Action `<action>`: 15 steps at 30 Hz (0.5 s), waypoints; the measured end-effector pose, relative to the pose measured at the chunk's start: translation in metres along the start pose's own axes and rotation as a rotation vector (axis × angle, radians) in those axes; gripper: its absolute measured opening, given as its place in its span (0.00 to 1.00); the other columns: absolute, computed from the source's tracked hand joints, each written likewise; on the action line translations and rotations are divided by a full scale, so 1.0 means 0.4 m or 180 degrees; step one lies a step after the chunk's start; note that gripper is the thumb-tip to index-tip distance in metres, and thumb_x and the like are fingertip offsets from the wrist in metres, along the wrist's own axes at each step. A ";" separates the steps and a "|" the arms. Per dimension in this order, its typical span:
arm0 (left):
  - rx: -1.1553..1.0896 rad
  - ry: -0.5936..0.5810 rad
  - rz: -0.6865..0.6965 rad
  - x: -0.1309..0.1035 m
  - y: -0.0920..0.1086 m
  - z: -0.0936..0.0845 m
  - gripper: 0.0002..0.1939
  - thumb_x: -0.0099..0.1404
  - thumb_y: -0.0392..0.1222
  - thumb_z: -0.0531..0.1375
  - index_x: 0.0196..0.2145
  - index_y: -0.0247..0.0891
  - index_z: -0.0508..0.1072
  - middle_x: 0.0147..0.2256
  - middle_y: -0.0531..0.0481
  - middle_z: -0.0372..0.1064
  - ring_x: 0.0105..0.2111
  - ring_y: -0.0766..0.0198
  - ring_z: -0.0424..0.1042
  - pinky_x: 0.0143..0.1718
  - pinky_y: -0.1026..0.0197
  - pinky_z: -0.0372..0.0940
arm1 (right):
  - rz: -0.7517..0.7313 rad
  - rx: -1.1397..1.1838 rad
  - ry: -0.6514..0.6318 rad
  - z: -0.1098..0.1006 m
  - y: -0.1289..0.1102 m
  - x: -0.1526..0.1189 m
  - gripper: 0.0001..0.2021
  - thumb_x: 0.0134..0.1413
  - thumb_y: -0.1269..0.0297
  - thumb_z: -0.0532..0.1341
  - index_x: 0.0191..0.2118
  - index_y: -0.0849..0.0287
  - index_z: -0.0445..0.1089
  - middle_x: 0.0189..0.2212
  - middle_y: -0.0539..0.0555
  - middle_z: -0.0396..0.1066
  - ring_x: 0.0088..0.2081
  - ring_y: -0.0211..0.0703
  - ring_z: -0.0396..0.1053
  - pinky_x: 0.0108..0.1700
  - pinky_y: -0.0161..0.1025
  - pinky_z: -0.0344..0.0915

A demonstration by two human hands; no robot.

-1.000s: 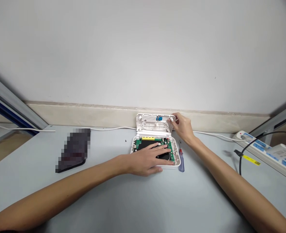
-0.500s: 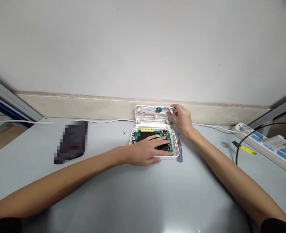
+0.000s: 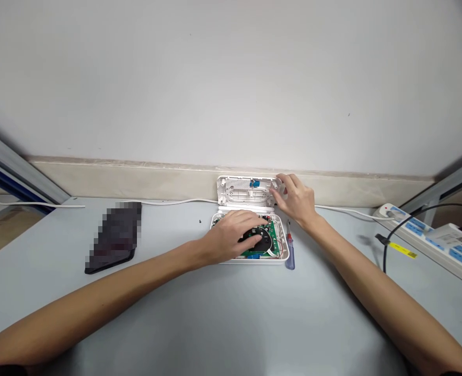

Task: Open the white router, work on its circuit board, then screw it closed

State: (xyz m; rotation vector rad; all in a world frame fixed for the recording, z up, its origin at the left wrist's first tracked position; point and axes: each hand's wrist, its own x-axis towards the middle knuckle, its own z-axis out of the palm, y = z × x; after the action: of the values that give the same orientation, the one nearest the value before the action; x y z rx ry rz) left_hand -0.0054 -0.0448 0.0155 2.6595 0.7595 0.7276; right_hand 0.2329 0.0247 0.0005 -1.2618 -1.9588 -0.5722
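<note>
Left grip [image 3: 231,236]: loosely opened, palm down over the left part of the white case [image 3: 270,260], with index finger stretched toward the right and thumb well apart from it; nothing visibly held, though cannot tell what lies beneath the palm.
Right grip [image 3: 299,201]: partly closed around the top right corner of the lid [image 3: 229,184], with thumb before the inner face and fingertips at the outer edge; cannot tell how firmly.
White case: directly below the left grip, laid open on the surface [image 3: 199,324], nearer and to the left of the right grip.
Lid: raised at the back of the white case, beyond the left grip, with the right corner inside the right grip.
Blue connector [image 3: 256,184]: on the lid's inner face, left of the right grip.
Green board [image 3: 273,230]: inside the white case, partly covered by the left grip.
Black round part [image 3: 266,240]: on the green board, under and just right of the left grip's thumb.
Screwdriver [image 3: 290,256]: lying just beside the white case, right of the left grip, nearer than the right grip.
Dark speck [image 3: 200,221]: left of and slightly beyond the left grip.
Dark flat object [image 3: 117,235]: well left of the left grip, blurred into squares.
White cable [image 3: 180,202]: beyond the left grip, along the wall.
Power strip [image 3: 423,236]: well right of the right grip, with white adapter [image 3: 450,235] plugged in.
</note>
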 end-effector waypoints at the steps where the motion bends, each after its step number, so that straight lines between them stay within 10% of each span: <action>1: 0.0017 0.0135 -0.0112 0.001 -0.006 0.001 0.15 0.71 0.42 0.53 0.52 0.40 0.69 0.49 0.48 0.72 0.51 0.60 0.68 0.54 0.52 0.62 | -0.0026 -0.0033 0.0032 -0.004 -0.002 0.001 0.17 0.61 0.56 0.57 0.50 0.60 0.67 0.41 0.56 0.72 0.29 0.39 0.67 0.27 0.35 0.57; 15: 0.0380 0.0395 -0.0621 -0.005 -0.065 0.023 0.13 0.67 0.36 0.54 0.48 0.40 0.70 0.46 0.49 0.72 0.48 0.59 0.68 0.52 0.53 0.61 | -0.0465 0.0716 0.0750 -0.053 -0.043 0.027 0.05 0.50 0.75 0.56 0.30 0.58 0.62 0.32 0.54 0.67 0.28 0.37 0.63 0.29 0.35 0.61</action>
State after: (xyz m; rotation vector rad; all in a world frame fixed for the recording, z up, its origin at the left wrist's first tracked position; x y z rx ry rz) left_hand -0.0123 -0.0258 -0.0031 2.6129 1.1101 0.8238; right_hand 0.2216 0.0091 0.0225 -0.8773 -1.8667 -0.5291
